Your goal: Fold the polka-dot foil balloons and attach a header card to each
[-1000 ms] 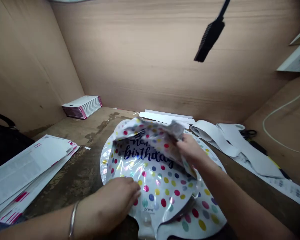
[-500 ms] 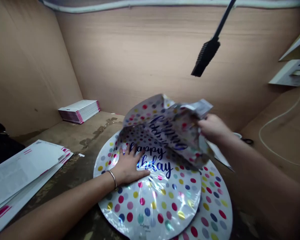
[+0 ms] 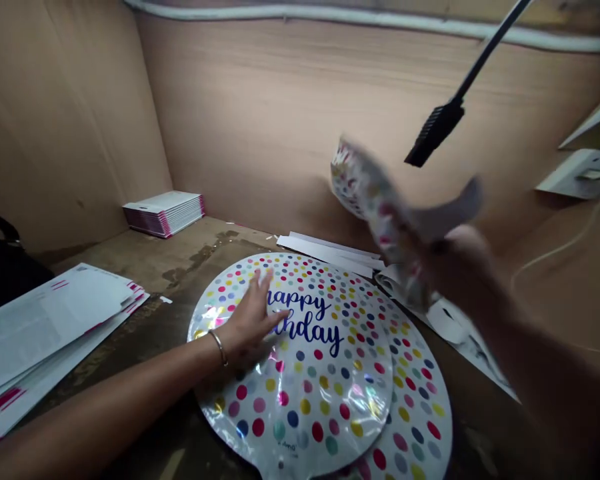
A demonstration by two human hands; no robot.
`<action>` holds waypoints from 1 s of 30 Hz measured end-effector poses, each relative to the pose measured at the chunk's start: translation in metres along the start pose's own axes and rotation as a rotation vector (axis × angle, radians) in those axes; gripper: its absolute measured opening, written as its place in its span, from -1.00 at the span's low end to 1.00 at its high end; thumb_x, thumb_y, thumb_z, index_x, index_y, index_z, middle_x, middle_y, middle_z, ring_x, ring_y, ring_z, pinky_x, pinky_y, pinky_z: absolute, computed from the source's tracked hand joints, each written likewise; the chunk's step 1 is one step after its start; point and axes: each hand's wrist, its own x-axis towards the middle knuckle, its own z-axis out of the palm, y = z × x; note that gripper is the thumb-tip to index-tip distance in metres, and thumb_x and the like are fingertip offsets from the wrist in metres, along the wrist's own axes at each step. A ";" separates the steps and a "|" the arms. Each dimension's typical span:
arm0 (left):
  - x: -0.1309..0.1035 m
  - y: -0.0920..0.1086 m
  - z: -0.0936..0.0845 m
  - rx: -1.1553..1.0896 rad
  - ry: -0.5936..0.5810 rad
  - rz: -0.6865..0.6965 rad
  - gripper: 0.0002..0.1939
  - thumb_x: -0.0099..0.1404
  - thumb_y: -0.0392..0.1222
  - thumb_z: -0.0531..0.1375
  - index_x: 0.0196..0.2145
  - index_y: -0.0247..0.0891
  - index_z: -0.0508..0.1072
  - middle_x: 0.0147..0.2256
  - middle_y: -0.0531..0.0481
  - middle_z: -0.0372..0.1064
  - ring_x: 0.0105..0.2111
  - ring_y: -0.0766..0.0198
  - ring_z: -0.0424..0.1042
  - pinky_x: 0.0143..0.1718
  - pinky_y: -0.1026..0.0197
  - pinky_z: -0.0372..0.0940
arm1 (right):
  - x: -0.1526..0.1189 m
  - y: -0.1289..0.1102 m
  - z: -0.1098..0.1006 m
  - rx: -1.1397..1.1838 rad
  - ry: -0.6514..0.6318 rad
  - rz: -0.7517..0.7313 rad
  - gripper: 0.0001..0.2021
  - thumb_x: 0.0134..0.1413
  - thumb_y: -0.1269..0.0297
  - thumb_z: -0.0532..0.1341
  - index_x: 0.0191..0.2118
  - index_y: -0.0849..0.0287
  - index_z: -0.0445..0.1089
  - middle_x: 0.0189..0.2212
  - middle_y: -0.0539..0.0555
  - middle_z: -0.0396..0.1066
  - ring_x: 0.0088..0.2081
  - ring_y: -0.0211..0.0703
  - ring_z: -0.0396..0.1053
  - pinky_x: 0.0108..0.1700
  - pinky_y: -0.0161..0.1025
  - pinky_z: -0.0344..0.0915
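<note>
My left hand (image 3: 253,317) lies flat on the top balloon (image 3: 300,373), fingers spread and gripping nothing, just left of its blue lettering. That flat, dotted foil balloon rests on a stack (image 3: 420,427) of the same kind on the counter (image 3: 145,333), in front of me. My right hand (image 3: 460,267) is up in the air to the right, blurred, its fingers closed on a crumpled balloon (image 3: 375,200) of the same dotted foil, held well above the stack. White sheets (image 3: 45,327) lie at my left, a pile of pink-edged cards (image 3: 165,212) sits in the far corner, and paper strips (image 3: 330,248) lie behind the stack. A black lamp (image 3: 435,133) hangs overhead.
</note>
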 end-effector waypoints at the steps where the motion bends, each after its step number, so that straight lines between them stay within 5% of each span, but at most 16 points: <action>1: -0.001 0.003 -0.011 -0.034 0.150 -0.001 -0.08 0.24 0.14 0.10 0.31 -0.21 -0.37 0.32 -0.28 -0.46 0.30 -0.06 -0.31 0.20 -0.12 -0.08 | -0.021 -0.005 0.012 0.019 -0.135 -0.041 -0.76 0.02 0.31 0.14 -0.55 0.31 0.42 -0.55 0.13 0.46 -0.52 -0.20 0.35 -0.56 -0.33 0.12; 3: -0.006 0.007 -0.036 -0.029 0.427 0.079 -0.06 0.25 0.10 0.12 0.31 -0.20 -0.42 0.32 -0.23 -0.52 0.31 0.00 -0.36 0.22 -0.08 -0.08 | -0.065 -0.015 0.032 0.076 -0.372 -0.112 -0.81 -0.07 0.48 0.13 -0.61 0.23 0.41 -0.60 0.01 0.45 -0.55 -0.24 0.34 -0.51 -0.35 0.23; 5: -0.016 0.008 -0.060 0.067 0.492 0.264 -0.10 0.20 0.05 0.19 0.30 -0.17 -0.25 0.32 -0.20 -0.43 0.30 -0.04 -0.35 0.24 -0.12 -0.16 | -0.103 -0.026 0.045 0.165 -0.571 -0.155 -0.78 -0.16 0.56 0.10 -0.55 0.16 0.44 -0.52 -0.05 0.49 -0.50 -0.22 0.40 -0.44 -0.37 0.30; 8: -0.038 -0.001 -0.079 0.244 0.100 0.570 -0.59 0.22 -0.17 0.19 0.04 -0.05 0.31 0.22 -0.04 0.06 0.27 -0.04 -0.14 0.25 -0.19 -0.32 | -0.143 -0.036 0.049 0.303 -0.780 -0.129 -0.62 -0.18 0.59 0.03 -0.32 0.07 0.47 -0.31 -0.06 0.53 -0.35 -0.18 0.46 -0.35 -0.37 0.35; 10: -0.055 -0.011 -0.078 0.269 -0.182 0.636 -0.77 0.27 -0.31 0.11 -0.14 -0.10 0.42 0.04 0.00 0.33 0.19 0.06 0.11 0.26 -0.14 -0.28 | -0.158 -0.033 0.044 0.286 -0.799 -0.131 -0.51 -0.22 0.61 0.00 -0.19 0.05 0.45 -0.23 -0.02 0.52 -0.27 -0.15 0.46 -0.29 -0.34 0.37; 12: -0.071 -0.020 -0.070 0.229 -0.274 0.583 -0.76 0.28 -0.36 0.06 -0.14 -0.17 0.41 -0.07 -0.04 0.42 0.10 0.12 0.26 0.24 -0.06 -0.11 | -0.169 -0.021 0.037 0.188 -0.769 -0.193 -0.41 -0.28 0.60 0.03 -0.05 0.06 0.41 -0.12 0.05 0.49 -0.15 -0.08 0.45 -0.18 -0.25 0.39; 15: -0.088 -0.029 -0.055 0.168 -0.239 0.486 -0.71 0.27 -0.36 0.06 -0.07 -0.20 0.39 -0.07 -0.09 0.42 0.06 0.11 0.30 0.18 -0.02 0.04 | -0.178 0.010 0.030 -0.027 -0.714 -0.281 -0.27 -0.33 0.57 0.08 0.11 0.07 0.30 0.06 0.14 0.35 0.03 0.05 0.35 0.01 -0.05 0.34; 18: -0.092 -0.030 -0.046 0.132 -0.271 0.451 -0.65 0.22 -0.40 0.08 -0.06 -0.17 0.41 -0.06 -0.09 0.42 0.05 0.09 0.31 0.14 -0.05 0.10 | -0.187 0.040 0.036 -0.141 -0.692 -0.307 -0.41 -0.26 0.53 0.11 0.02 0.10 0.41 0.05 0.18 0.35 0.07 0.12 0.31 0.03 0.07 0.32; 21: -0.088 -0.035 -0.049 0.127 -0.271 0.438 -0.54 0.13 -0.45 0.10 -0.02 -0.14 0.40 0.00 -0.08 0.37 0.08 0.07 0.26 0.17 -0.10 0.03 | -0.200 0.058 0.043 -0.122 -0.679 -0.279 -0.53 -0.11 0.49 0.09 -0.02 0.16 0.44 0.03 0.20 0.38 0.07 0.08 0.32 0.05 0.08 0.30; 25: -0.085 -0.056 -0.062 0.124 -0.224 0.382 -0.51 0.12 -0.49 0.05 -0.02 -0.15 0.42 -0.01 -0.07 0.37 0.04 0.12 0.29 0.11 0.02 0.16 | -0.212 0.066 0.036 -0.051 -0.777 -0.199 -0.34 -0.18 0.60 0.02 0.11 0.03 0.31 0.14 0.06 0.27 0.15 -0.06 0.22 0.15 -0.01 0.21; 30: -0.080 -0.076 -0.065 0.069 -0.294 0.382 -0.66 0.21 -0.41 0.02 -0.14 -0.17 0.45 -0.08 -0.04 0.42 0.02 0.15 0.32 0.10 0.10 0.17 | -0.179 0.088 0.030 -0.056 -0.801 -0.174 -0.31 -0.04 0.33 0.19 0.26 0.04 0.06 0.29 0.07 -0.06 0.29 0.01 -0.09 0.26 0.00 -0.03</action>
